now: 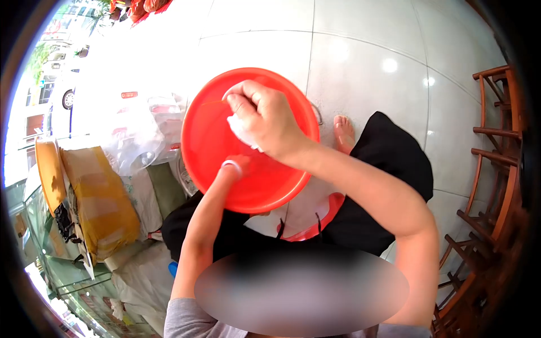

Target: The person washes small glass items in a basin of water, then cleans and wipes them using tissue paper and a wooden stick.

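Note:
A large round red basin (205,149) sits in front of me, between my knees. My right hand (267,118) is raised over it, with thumb and forefinger pinched together. Below those fingers a crumpled white piece (243,134) shows, held in the same hand; its material is unclear. From the pinch a thin orange strand (211,102) seems to run left. My left hand (246,163) reaches low into the basin, a pale band (232,165) around its wrist. Its fingers blend into the red, so their pose and anything in them cannot be made out.
Clear plastic bags (135,138) lie left of the basin. Nearer stand a taped brown package (98,197) and a glass case (62,281). Wooden chairs (496,169) line the right edge. A bare foot (344,132) rests on the tiled floor (372,62).

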